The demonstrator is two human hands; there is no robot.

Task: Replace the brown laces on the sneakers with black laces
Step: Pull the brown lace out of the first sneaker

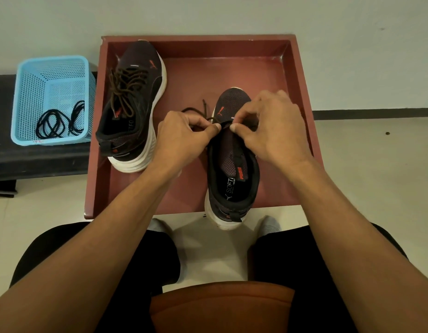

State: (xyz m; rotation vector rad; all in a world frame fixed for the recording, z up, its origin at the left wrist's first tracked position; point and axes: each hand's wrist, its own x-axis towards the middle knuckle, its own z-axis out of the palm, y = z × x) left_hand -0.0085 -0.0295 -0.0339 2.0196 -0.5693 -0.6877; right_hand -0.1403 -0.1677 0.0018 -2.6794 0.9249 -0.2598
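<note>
Brown lace (205, 108) trails loose from the near sneaker (232, 169) at the front edge of the red tray (302, 92). Left hand (184, 138) fingers pinch it; right hand (273, 131) fingers pinch the sneaker's eyelet edge. Black laces (52, 126) lie in a basket (28, 92) left of the tray.

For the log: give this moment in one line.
stage: unlacing | left hand: pinches brown lace | right hand: pinches near dark sneaker | black laces: in blue plastic basket
</note>
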